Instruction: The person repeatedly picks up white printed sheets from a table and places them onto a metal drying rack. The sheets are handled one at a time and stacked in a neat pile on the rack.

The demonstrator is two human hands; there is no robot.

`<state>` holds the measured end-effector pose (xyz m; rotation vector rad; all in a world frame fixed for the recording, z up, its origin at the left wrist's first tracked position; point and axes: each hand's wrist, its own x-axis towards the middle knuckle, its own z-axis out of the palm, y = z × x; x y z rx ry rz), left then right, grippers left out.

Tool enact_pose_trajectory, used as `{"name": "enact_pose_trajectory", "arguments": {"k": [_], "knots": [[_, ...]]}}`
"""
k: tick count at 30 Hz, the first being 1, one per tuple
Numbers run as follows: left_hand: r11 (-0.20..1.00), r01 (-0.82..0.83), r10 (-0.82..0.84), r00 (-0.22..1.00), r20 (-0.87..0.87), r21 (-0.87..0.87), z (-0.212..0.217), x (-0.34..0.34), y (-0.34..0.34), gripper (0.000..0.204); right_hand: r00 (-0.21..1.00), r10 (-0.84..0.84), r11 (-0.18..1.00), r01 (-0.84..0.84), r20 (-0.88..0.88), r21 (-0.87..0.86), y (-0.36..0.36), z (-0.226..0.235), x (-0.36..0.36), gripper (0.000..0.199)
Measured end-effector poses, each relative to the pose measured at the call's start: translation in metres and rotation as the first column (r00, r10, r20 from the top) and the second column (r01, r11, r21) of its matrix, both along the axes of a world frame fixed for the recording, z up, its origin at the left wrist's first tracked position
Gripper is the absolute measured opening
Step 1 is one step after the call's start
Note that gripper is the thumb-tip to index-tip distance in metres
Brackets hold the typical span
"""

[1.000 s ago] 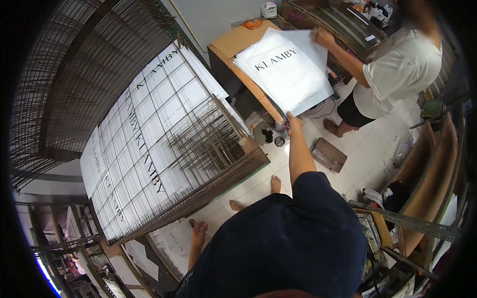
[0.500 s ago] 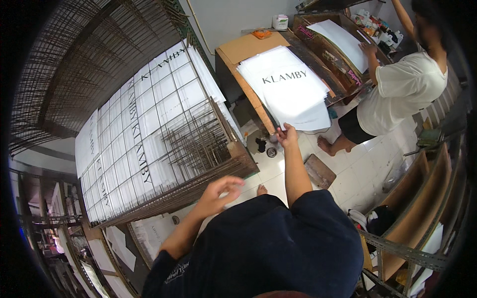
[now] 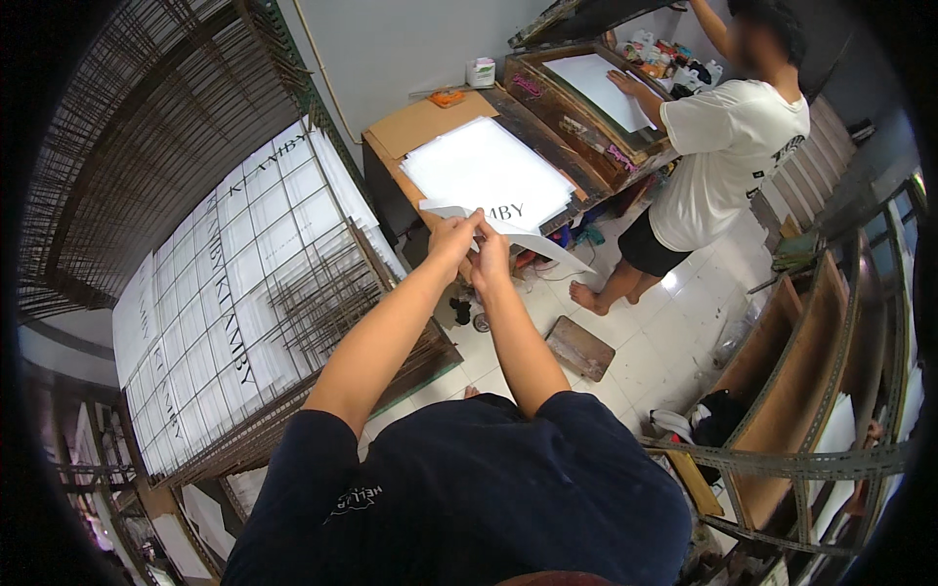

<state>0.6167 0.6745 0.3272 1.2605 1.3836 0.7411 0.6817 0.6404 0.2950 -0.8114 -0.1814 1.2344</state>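
A white printed paper sheet (image 3: 532, 239) is lifted at its near edge, and it bows between my hands and the stack. My left hand (image 3: 453, 242) is closed on that edge. Right beside it, my right hand (image 3: 490, 262) also has its fingers closed on the sheet; the two hands nearly touch. Beneath and beyond lies a stack of white sheets (image 3: 479, 161) on a wooden table with brown cardboard (image 3: 415, 127) under it. The sheet's dark lettering is partly covered by its curl and my hands.
On my left stands a wire drying rack (image 3: 220, 283) loaded with printed sheets. A co-worker (image 3: 728, 146) at the right rests a hand on a white sheet (image 3: 591, 83) on a printing table, below a raised frame (image 3: 576, 21). A brown block (image 3: 580, 348) lies on the tiled floor; wooden shelves (image 3: 811, 361) stand right.
My left hand has come up from beside the rack to join my right at the sheet. The sheet's near edge has been raised and curled. The view has shifted toward the right.
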Motion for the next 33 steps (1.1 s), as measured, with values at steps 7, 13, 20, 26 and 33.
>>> {"name": "enact_pose_trajectory", "arguments": {"k": [7, 13, 20, 26, 33], "knots": [[0.993, 0.080, -0.095, 0.979, 0.180, 0.090, 0.049, 0.012, -0.009, 0.022, 0.834, -0.303, 0.951, 0.231, 0.461, 0.206, -0.002, 0.002, -0.013, 0.031], [0.972, 0.056, -0.137, 0.923, 0.360, 0.227, 0.139, 0.000, -0.017, 0.022, 0.649, -0.057, 0.966, -0.155, 0.758, 0.205, -0.016, -0.069, -0.020, 0.024], [0.940, 0.105, -0.283, 0.775, 0.565, 0.326, 0.255, -0.060, -0.018, 0.030, 0.928, 0.369, 0.887, -0.369, 0.054, 0.278, 0.011, -0.090, 0.028, 0.044], [0.876, 0.235, -0.427, 0.782, 0.453, 0.420, 0.309, -0.134, -0.020, 0.031, 0.776, 0.547, 0.758, -0.299, -0.315, 0.580, 0.018, 0.000, 0.050, 0.056], [0.898, 0.211, -0.401, 0.751, 0.524, 0.386, 0.332, -0.213, -0.029, 0.029, 0.650, 0.757, 0.454, -0.457, -0.061, 0.765, 0.027, 0.048, 0.057, 0.060]]}}
